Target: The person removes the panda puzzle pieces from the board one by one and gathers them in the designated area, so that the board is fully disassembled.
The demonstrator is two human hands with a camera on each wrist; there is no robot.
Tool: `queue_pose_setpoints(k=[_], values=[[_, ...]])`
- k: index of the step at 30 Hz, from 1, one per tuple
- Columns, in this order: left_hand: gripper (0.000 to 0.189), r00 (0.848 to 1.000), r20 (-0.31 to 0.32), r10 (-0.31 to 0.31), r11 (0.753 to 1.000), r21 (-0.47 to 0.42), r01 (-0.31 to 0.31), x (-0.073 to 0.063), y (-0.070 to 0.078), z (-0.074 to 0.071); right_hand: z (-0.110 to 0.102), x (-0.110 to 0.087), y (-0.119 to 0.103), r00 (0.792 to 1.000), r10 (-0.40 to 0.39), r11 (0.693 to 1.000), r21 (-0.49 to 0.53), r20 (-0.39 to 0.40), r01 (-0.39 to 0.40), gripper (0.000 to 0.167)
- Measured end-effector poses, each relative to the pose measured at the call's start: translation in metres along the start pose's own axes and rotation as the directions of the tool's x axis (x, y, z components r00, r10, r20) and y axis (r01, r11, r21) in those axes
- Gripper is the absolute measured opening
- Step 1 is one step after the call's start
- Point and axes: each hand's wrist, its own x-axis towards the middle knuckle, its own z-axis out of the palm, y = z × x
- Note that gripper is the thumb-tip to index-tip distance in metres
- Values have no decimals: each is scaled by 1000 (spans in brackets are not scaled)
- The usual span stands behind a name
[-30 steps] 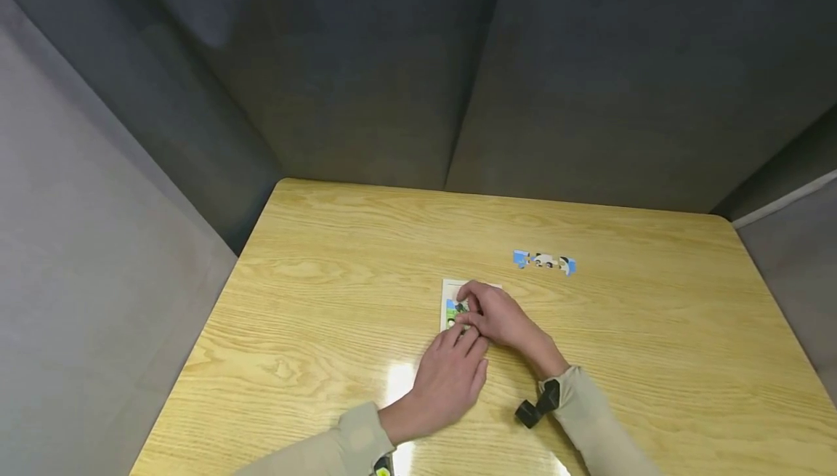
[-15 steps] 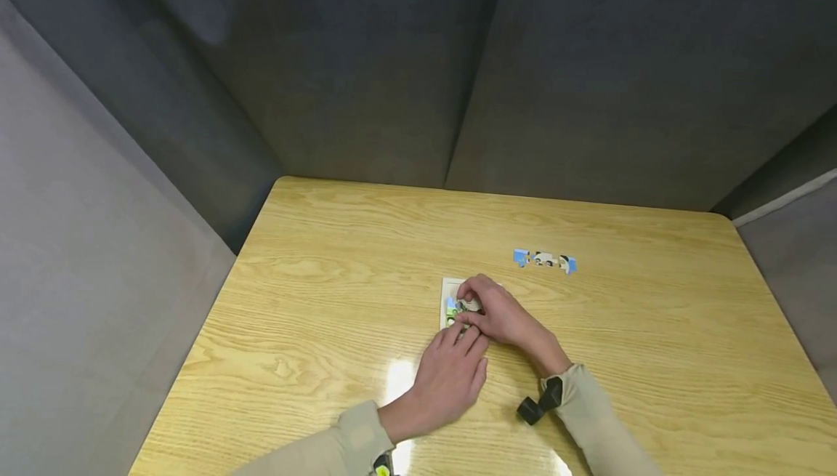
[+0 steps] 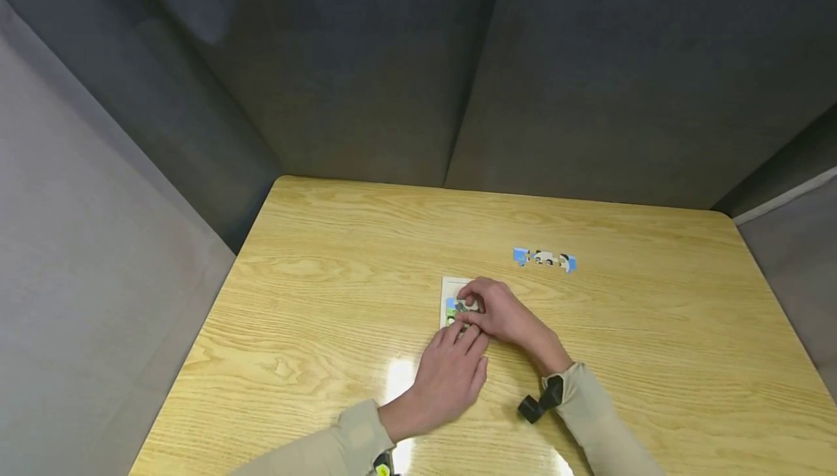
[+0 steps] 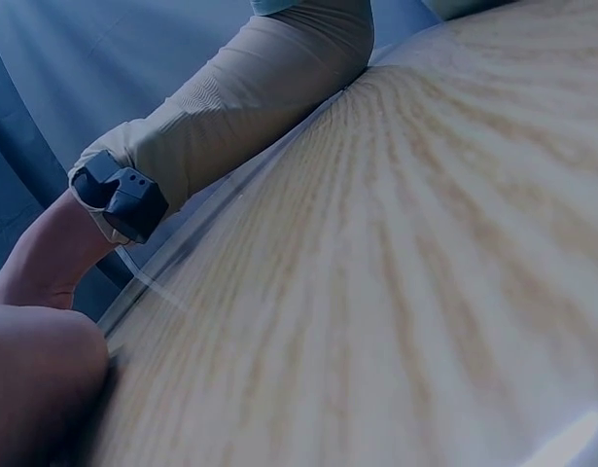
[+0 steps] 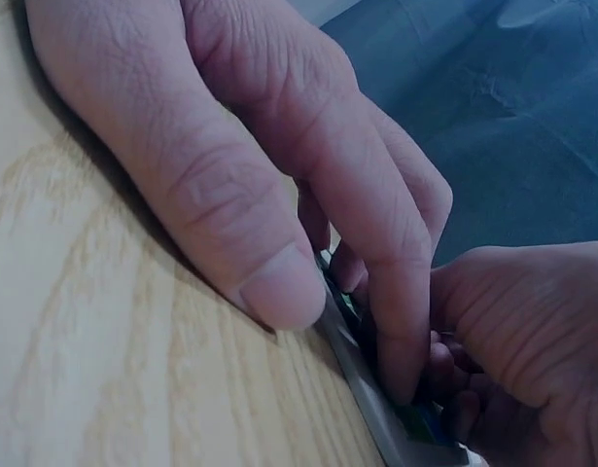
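A small white-framed jigsaw board (image 3: 447,288) lies on the wooden table in the head view, its picture in blue and green. My left hand (image 3: 447,381) rests palm down over its near edge, fingers extended onto it. My right hand (image 3: 500,312) bends over the board's right side, thumb and forefinger curled about a pale and dark jigsaw piece (image 3: 467,306). The right wrist view has my left hand (image 5: 230,185) large in front and the curled right hand (image 5: 532,341) at lower right, together covering most of the board (image 5: 362,379).
Several loose jigsaw pieces (image 3: 544,259) in blue, white and black lie in a row behind and right of the board. Dark curtains (image 3: 392,76) stand behind the table (image 3: 314,272). A black wrist camera (image 4: 133,204) sits on my right sleeve.
My right fingers have shifted slightly at the board, and the pale jigsaw piece between them shows more than one second ago. The left hand and the loose row stay put.
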Motion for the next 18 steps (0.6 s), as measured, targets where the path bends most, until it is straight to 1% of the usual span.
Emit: queue_pose_setpoints(k=[3,5,11,13,18], values=[[36,1000,1,-3,1000,-1,3,0,0,0,-1,0,1,1000,-10,1000,-2,-5,10,25],[36,1000,3,-4,1000,-2,4,0,0,0,-1,0,3,999,-32,999,-7,-17,32,24],[34,1000,19,-7,1000,6,7,0,1,-1,2,0,11,988,-143,989,-43,-58,141,22],[35,1000,25,-6,1000,10,5,0,1,-1,3,0,14,983,-170,985,-39,-66,167,22],[37,1000,28,-3,1000,8,3,0,1,-1,3,0,18,977,-197,980,-7,-85,197,23]])
